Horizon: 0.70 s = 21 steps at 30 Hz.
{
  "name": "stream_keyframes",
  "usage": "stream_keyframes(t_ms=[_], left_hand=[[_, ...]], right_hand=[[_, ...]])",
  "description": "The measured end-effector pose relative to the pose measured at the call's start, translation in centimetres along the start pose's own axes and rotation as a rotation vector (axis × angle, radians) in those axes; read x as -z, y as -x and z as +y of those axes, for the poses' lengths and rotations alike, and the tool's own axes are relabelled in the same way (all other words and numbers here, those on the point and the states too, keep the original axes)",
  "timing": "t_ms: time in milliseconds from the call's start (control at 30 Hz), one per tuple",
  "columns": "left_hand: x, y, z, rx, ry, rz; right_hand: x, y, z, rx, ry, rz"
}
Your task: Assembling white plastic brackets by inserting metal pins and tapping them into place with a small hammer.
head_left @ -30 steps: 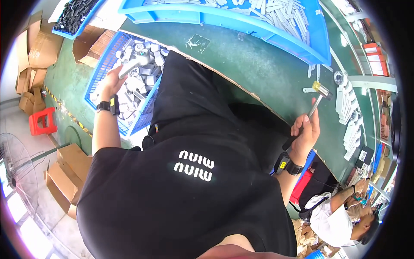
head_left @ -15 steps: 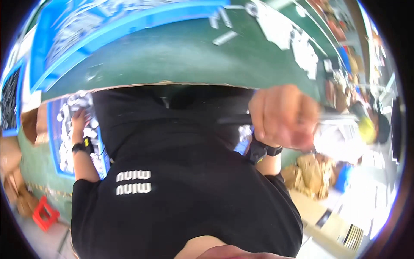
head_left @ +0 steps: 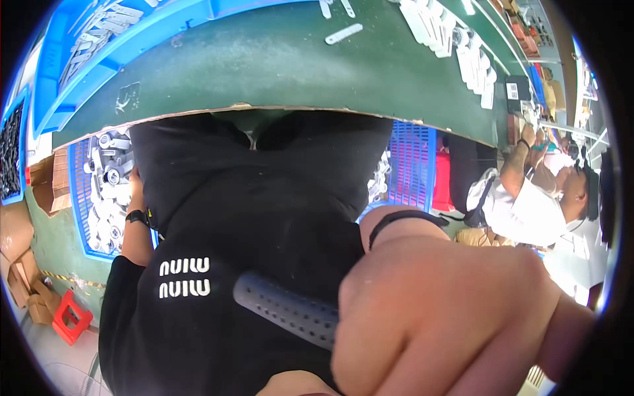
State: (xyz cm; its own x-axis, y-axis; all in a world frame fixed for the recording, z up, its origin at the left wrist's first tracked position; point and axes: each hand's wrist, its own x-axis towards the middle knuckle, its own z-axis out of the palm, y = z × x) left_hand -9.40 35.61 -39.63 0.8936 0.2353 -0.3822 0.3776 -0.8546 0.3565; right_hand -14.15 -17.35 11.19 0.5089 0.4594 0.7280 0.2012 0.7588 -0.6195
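Note:
Large and close to the camera at the lower right, my right hand (head_left: 442, 317) is closed around a dark grey strip (head_left: 284, 307) with a rounded end and rows of small holes. The strip lies across the front of my black shirt in the view, and its other end is hidden by my hand. At the left, my left hand (head_left: 137, 177) hangs low between my thigh and a blue basket (head_left: 80, 204) of white and grey plastic parts (head_left: 109, 178). My leg and the basket's contents hide its fingers.
A green table (head_left: 264, 69) spans the front, bearing a blue tray (head_left: 155, 30) of flat grey pieces, one loose piece (head_left: 343, 33) and rows of white parts (head_left: 472, 63). Another blue basket (head_left: 409, 158) stands beside my right leg. A person (head_left: 528, 204) works at the right; a red stool (head_left: 71, 317) stands lower left.
My right hand has come up much closer to the camera, bringing the dark grey strip with it. My left hand has dropped from the basket's parts to beside my thigh.

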Motion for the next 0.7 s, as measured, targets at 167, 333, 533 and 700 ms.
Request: stream_keyframes(t_ms=[167,333,533,700], left_hand=[[2.2,-0.1,-0.4,-0.032,-0.024,-0.017],[3.6,-0.2,-0.6,-0.043,-0.013,-0.011],[4.4,0.9,-2.3,-0.026,0.011,0.003],[5.3,1.3,-2.7,-0.03,0.029,0.021]], right_hand=[[-1.1,1.1,-0.4,0.033,0.036,0.083],[-0.3,1.1,-0.1,0.047,0.061,0.125],[-1.8,1.5,-0.3,0.049,0.064,0.159],[-0.9,1.6,0.0,0.063,0.084,0.186]])
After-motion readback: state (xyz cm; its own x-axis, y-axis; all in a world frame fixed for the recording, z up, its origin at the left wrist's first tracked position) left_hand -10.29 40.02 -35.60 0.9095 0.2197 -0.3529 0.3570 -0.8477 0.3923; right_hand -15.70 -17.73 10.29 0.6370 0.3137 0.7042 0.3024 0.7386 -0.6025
